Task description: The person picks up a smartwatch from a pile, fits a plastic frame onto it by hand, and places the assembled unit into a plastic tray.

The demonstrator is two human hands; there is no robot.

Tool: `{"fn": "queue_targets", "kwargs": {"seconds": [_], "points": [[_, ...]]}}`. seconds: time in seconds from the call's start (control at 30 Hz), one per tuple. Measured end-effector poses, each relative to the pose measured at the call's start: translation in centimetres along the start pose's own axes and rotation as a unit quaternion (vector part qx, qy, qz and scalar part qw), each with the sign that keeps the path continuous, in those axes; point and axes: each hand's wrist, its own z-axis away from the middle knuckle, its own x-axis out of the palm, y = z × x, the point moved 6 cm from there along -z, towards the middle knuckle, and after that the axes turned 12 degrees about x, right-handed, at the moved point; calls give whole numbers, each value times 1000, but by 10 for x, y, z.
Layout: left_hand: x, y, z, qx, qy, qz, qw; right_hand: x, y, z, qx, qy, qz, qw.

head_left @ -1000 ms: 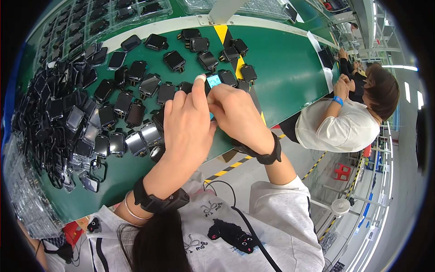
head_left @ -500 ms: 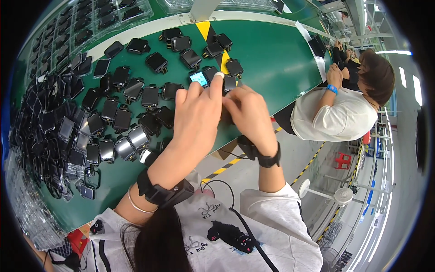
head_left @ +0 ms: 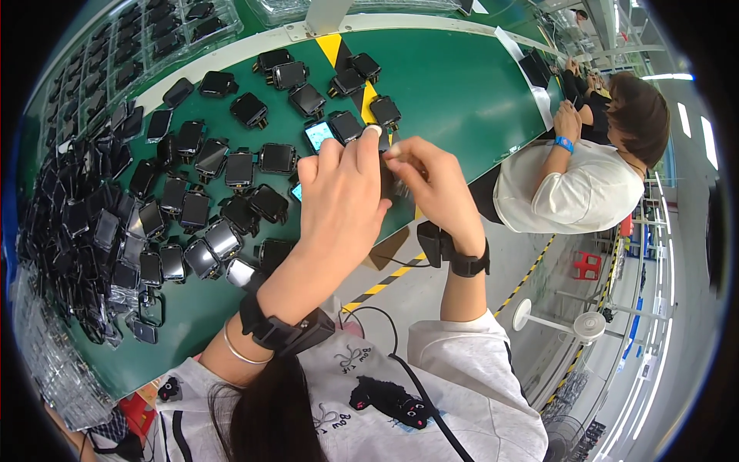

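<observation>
Dark, square watch (head_left: 386, 142) at the fingertips
Right grip (head_left: 437, 181): tips pressed together; left grip (head_left: 342, 200): hidden, cannot tell. Left of both, glossy, rounded watches (head_left: 211, 159) crowd the smooth green counter (head_left: 450, 96).

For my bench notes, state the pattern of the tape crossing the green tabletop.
The tape alternates yellow and black bands; it shows best in the head view.

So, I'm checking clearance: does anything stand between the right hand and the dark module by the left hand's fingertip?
Nothing visible does: the right hand is at the near edge of the dark module. The left hand partly covers its left side.
</observation>
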Motion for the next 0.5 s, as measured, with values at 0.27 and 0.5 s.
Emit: {"fn": "queue_targets", "kwargs": {"seconds": [0.27, 0.5], "points": [[9, -6, 1, -11, 15, 7, 1000, 26, 0, 0, -89, 26, -14, 996], [8, -8, -4, -18, -32, 34, 999, 9, 29, 1, 8, 28, -356, 934]]}}
